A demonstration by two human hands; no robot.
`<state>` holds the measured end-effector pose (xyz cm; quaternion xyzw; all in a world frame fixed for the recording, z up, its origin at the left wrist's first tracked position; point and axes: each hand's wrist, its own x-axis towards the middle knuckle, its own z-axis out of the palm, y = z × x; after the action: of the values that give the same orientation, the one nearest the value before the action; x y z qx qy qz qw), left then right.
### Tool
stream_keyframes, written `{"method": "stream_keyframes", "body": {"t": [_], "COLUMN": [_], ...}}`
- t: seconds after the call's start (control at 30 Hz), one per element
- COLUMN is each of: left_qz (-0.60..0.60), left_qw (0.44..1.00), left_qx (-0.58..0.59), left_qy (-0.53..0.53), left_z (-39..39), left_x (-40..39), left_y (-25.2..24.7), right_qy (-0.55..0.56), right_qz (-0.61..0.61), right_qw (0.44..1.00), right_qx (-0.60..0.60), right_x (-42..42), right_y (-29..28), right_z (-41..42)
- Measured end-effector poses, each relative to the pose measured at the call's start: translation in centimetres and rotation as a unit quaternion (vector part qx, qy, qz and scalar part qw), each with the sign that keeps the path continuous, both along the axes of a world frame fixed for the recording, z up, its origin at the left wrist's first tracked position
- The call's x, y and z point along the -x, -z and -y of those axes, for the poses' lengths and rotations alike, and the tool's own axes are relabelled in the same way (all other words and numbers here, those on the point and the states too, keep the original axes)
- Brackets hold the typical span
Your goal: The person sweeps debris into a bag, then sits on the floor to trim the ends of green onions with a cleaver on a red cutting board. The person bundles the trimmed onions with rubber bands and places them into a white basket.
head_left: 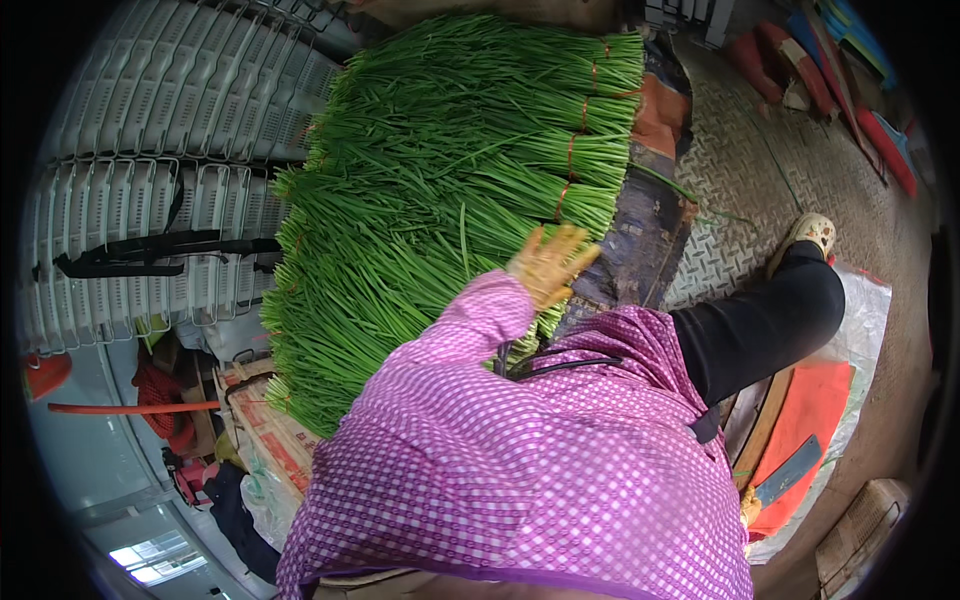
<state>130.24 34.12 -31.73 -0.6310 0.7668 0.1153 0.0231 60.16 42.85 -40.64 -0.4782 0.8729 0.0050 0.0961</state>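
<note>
My left hand point(553, 266), in a yellow work glove, lies with its fingers spread on the cut ends of a large pile of garlic chives point(420, 187). The chives are in bundles tied with thin red bands point(571, 154), their pale stem ends lined up to the right. Low on the right, my right hand point(750, 507) is gloved in yellow too and mostly hidden by my checked garment. It grips a broad-bladed knife point(789, 471) whose blade points up and to the right, over an orange sheet point(814, 420). The handle is hidden.
Stacked grey plastic crates point(142, 217) stand at the left, with a black strap point(157, 251) across them. Dark sheeting point(645, 225) lies under the chives. My right foot point(814, 231) rests on tread-plate flooring point(739, 165). A carton point(266, 420) is at lower left.
</note>
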Motion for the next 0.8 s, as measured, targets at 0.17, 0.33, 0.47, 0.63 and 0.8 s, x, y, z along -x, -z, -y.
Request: {"method": "stream_keyframes", "body": {"t": [0.17, 0.33, 0.47, 0.63, 0.8], "left_qz": [0.038, 0.045, -0.025, -0.465, -0.708], "left_qw": [0.997, 0.983, 0.974, 0.846, 0.651], "left_qx": [-0.062, -0.146, -0.215, -0.154, -0.052], "left_qy": [-0.039, -0.104, -0.063, -0.209, -0.268], "left_z": [4.0, 9.2, 11.6, 9.8, 6.0], "left_x": [-0.2, -4.5, -6.6, -10.5, -14.3], "left_y": [2.0, 4.5, 5.3, 2.9, 0.8], "right_qy": [-0.021, -0.076, -0.078, -0.037, -0.031], "right_qz": [0.017, 0.018, -0.026, -0.004, -0.004], "right_qw": [1.0, 0.997, 0.996, 0.999, 0.998], "right_qx": [0.007, 0.01, -0.02, -0.033, -0.05], "right_x": [1.7, 3.3, 6.7, 4.1, 2.3], "right_y": [1.2, 1.7, 3.8, 1.4, 0.5], "right_z": [-0.7, -2.0, -3.7, -1.8, 0.4]}}
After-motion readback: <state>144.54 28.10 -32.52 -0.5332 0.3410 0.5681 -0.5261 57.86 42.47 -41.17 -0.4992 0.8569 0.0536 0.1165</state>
